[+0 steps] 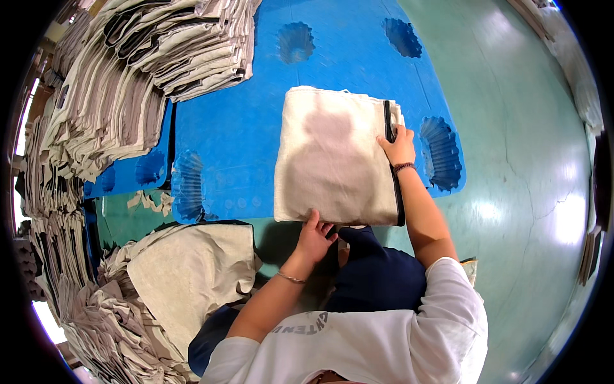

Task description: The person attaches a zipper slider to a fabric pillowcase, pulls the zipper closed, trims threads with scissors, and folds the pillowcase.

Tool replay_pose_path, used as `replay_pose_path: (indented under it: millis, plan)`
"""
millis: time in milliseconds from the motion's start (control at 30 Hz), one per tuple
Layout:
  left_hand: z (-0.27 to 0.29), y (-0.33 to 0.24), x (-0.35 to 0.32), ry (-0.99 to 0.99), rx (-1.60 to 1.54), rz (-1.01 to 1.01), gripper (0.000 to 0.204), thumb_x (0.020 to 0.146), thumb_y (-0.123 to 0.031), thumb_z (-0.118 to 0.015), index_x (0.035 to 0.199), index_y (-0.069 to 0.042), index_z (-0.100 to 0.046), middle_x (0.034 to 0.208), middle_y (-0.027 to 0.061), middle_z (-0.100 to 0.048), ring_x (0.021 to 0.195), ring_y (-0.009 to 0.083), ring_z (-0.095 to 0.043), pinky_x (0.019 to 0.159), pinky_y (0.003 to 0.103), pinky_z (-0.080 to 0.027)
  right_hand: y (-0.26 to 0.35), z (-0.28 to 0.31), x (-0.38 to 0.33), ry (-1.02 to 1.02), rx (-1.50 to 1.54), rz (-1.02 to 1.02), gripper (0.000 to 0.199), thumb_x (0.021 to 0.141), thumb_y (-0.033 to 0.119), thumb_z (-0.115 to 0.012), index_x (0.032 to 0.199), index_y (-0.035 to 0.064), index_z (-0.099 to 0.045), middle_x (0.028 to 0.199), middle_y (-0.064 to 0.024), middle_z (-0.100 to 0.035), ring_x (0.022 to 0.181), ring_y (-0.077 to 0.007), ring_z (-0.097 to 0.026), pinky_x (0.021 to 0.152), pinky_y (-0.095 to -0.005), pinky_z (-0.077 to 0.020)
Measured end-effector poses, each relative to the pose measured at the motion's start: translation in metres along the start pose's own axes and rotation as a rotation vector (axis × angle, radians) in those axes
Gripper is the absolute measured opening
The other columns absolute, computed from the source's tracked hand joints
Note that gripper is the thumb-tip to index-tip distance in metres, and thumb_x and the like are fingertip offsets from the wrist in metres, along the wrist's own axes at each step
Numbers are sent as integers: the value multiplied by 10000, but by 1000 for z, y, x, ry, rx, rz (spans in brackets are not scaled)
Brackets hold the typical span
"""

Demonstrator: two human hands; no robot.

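A folded piece of cream canvas (332, 173) with a black binding strip down its right side lies on a blue plastic pallet (230, 141). Its near edge reaches past the pallet's front rim. My left hand (313, 239) pinches that near edge, thumb on top and the other fingers bent below. Along the right edge, my right hand (400, 148) grips the folded layers, its thumb pressed on the upper face beside the black strip. Some of its fingertips are hidden behind the fabric. A shadow falls across the canvas.
Tall stacks of similar folded canvas (185, 51) stand at the far left. Loose canvas (198, 275) is heaped beside my left arm, with fabric scraps (150, 203) on the floor behind it. Ribbed recesses (441, 153) dent the pallet. Green floor (511, 192) extends to the right.
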State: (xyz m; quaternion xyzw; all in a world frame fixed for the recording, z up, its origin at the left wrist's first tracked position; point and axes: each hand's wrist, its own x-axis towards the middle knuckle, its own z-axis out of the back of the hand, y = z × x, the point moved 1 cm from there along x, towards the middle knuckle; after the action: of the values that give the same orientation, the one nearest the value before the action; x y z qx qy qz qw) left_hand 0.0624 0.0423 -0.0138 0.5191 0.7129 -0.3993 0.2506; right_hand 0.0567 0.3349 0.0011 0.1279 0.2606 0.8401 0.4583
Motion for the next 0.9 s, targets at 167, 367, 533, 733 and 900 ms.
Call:
replay_pose_path:
  millis: [167,367,533,733,900]
  plan:
    - [-4,0,3,-53,-58,34,687,708,-591,-541,1221,-181,-337,1261,-12,-341,1149,198,-290,949,471,-128,6,4,-10,64,-188,75,501,696,391,-620,1047,53,-501,1037,-122,-485,935,-279,-523,703,-382,-460]
    - [-8,-7,1,-71,-161,94,512,726,-498,-593,1095,-180,-436,1095,-19,-446,1027,174,-369,869,406,-258,-7,5,9,289,28,-9,428,692,408,-589,820,0,-605,817,-203,-606,813,-339,-579,720,-392,-445]
    - [0,-10,0,-89,-75,84,539,746,-491,-575,1139,-166,-398,1137,11,-429,1071,213,-355,903,435,-238,-5,32,-5,138,-57,-66,429,682,412,-601,824,8,-588,809,-197,-600,781,-344,-571,683,-411,-444]
    - [-9,-10,8,-192,-120,105,439,745,-436,-605,1061,-176,-446,1079,-2,-454,1022,207,-380,885,435,-264,-30,28,-45,39,-1,57,637,653,351,-673,1139,47,-394,1053,-159,-434,931,-332,-495,756,-384,-439]
    - [4,-10,17,-265,-83,74,403,694,-371,-682,993,-170,-500,965,8,-487,934,185,-426,820,412,-311,-63,28,-144,82,81,23,675,638,289,-707,1162,19,-379,1028,-175,-436,917,-311,-496,749,-363,-439]
